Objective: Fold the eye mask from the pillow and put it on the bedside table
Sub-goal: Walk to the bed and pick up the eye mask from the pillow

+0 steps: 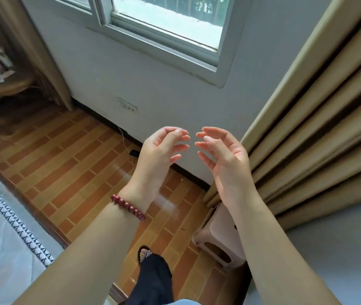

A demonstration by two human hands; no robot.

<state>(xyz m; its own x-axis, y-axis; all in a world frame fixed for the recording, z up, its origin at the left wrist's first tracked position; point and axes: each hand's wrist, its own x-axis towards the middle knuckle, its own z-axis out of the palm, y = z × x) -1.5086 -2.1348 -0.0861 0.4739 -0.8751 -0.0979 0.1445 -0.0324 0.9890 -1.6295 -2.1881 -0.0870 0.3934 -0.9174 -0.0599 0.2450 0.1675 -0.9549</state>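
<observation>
So right now both hands are up in front of the chest with nothing in them. The left hand (162, 150) (the one with the red bead bracelet (128, 206) on the wrist) has its fingers loosely curved, thumb tip close to the index finger but pinching nothing. The right hand (221, 155) faces it, palm inward, fingers gently bent and spread, also empty. The fingertips of the two hands are near each other but not touching.

The eye mask isn't in view at all, and neither is the pillow. There's a mattress edge (3, 227) with patterned trim down below and outward of the left forearm, so my guess is the pillow sits somewhere off that side. Far out past the left hand there's a blurry wooden piece of furniture (1, 84) with papers on it; can't tell if that's the bedside table. A pink stool (217, 234) sits under the right forearm and a beige curtain (318, 128) hangs just beyond the right hand.

As for handling, I'd expect a mask like that to be light, soft and floppy, with a strap that flops around. Probably best to pinch it at both ends, one hand each, bring the ends together, and trap the strap inside the fold so it doesn't spring open when set down.
</observation>
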